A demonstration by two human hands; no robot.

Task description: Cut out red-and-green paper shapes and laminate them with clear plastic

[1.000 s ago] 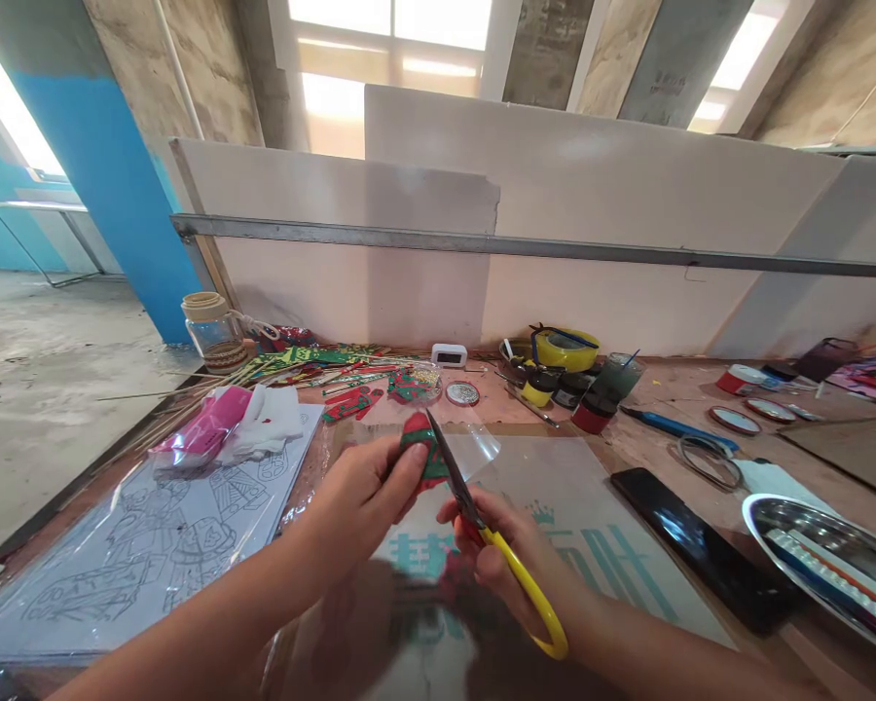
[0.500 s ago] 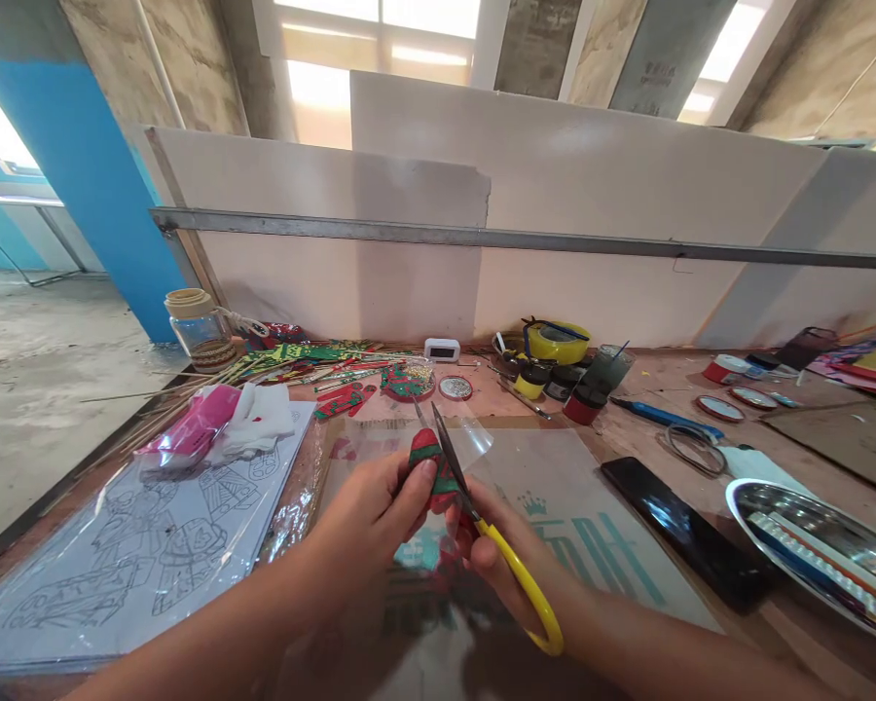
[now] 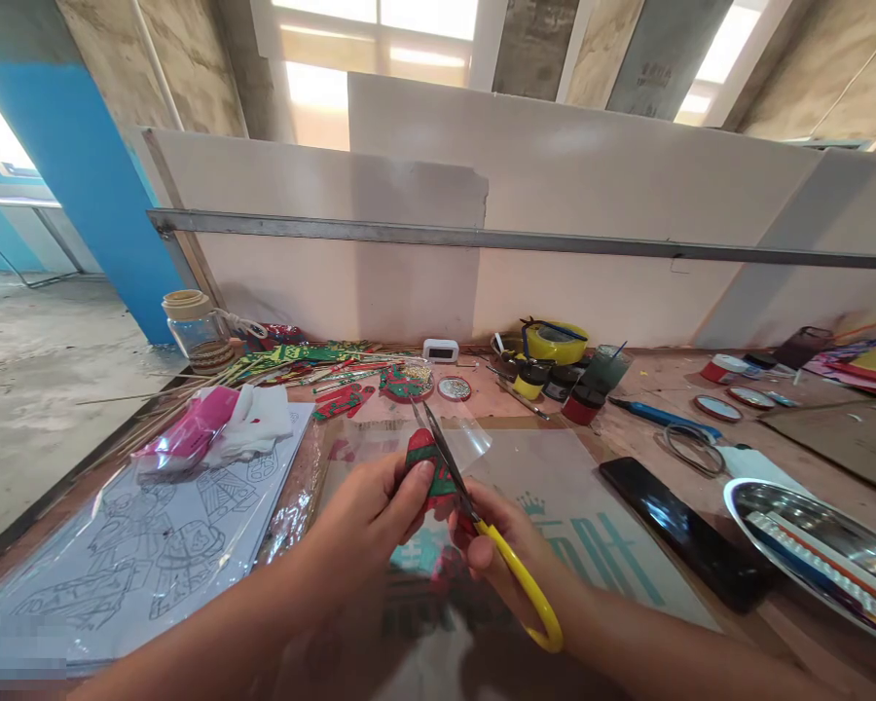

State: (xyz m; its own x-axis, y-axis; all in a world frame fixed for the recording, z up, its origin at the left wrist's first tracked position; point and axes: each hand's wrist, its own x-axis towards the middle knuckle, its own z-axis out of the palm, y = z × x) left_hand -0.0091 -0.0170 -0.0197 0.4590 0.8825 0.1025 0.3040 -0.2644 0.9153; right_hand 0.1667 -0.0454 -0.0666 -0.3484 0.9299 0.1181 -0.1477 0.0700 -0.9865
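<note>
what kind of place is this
Likely a craft workbench in an unfinished building: small paint pots, a line-drawing pattern sheet, and yellow-handled scissors cutting a red-green painted piece.

Teal printed characters and small crown mark on clear plastic sheet (image 3: 555, 477) under hands, partly covered, not legible. Faint stencilled marks on grey ceiling beam (image 3: 661, 73), unreadable.

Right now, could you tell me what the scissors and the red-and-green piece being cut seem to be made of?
Scissors: dark metal blades, glossy yellow handles that look plastic. Red-and-green piece in the left hand: thin, flat, painted; possibly card or hide, hard to tell.
</note>
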